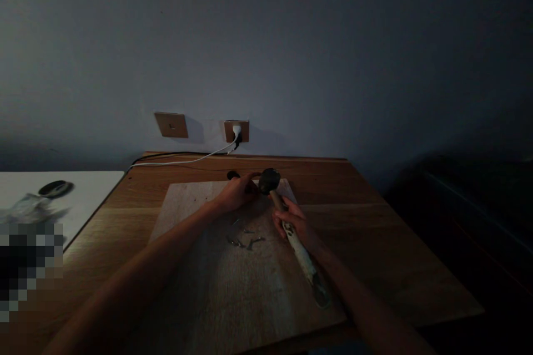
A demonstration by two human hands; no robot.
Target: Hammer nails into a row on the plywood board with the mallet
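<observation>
My right hand (292,223) is wrapped round the upper handle of a hammer (300,252), close below its dark, rounded head. The handle has a worn, pale covering and slants down toward the near right. Beside the hammer head, my left hand (238,193) is closed with curled fingers above the far part of a wooden board (208,283). What its fingertips hold, if anything, is hidden in shadow. Several small metal nails (249,242) lie loose on the board between my forearms.
The board rests on a wooden table (375,244) against a grey wall. A small dark round thing (233,175) lies behind my left hand. Cables (187,161) run along the back edge to a wall socket (230,132). A white surface (95,188) adjoins at left, bearing a dark disc (56,188).
</observation>
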